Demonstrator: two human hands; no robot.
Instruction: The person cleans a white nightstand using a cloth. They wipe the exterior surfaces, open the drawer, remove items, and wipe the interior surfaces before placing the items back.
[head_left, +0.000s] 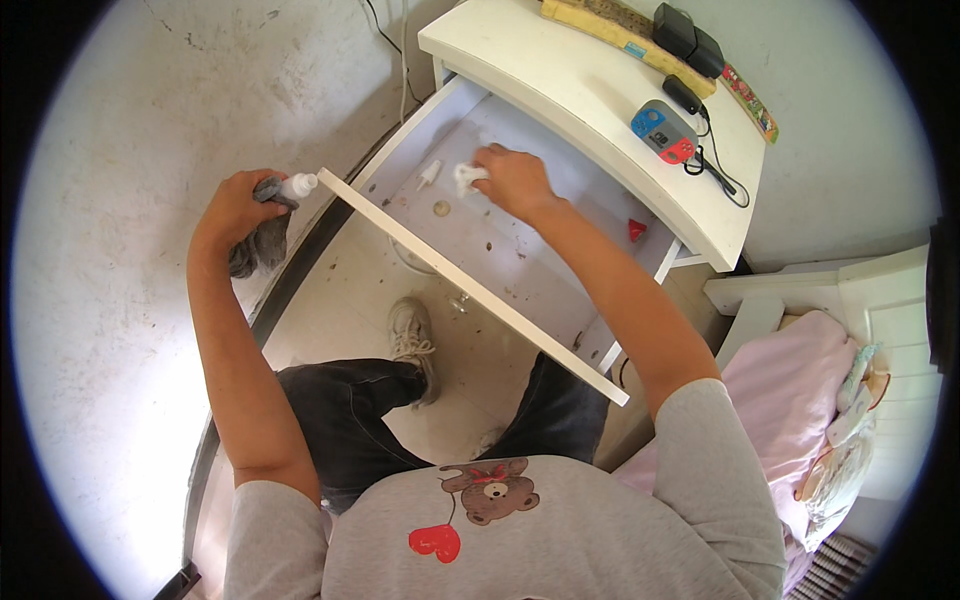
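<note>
A white drawer (517, 247) is pulled out of the white desk, with dark specks and debris on its bottom. Inside it my right hand (517, 180) grips a crumpled white tissue or cloth (470, 178), slightly blurred. Left of the drawer front, my left hand (238, 206) holds a dark grey cloth (262, 244) together with a small white bottle (300, 185). Close to the tissue lie a small white nozzle-tipped tube (429, 174) and a round coin-like disc (442, 208). A small red piece (637, 229) rests near the drawer's right side.
On the white desktop (540, 52) are a red-and-blue game-console-shaped case (666, 132), a black cable (720, 161), black adapters (688, 41) and a yellow foam block (600, 26). A wall (135, 150) stands on the left. A bed with pink bedding (787, 375) is at the right.
</note>
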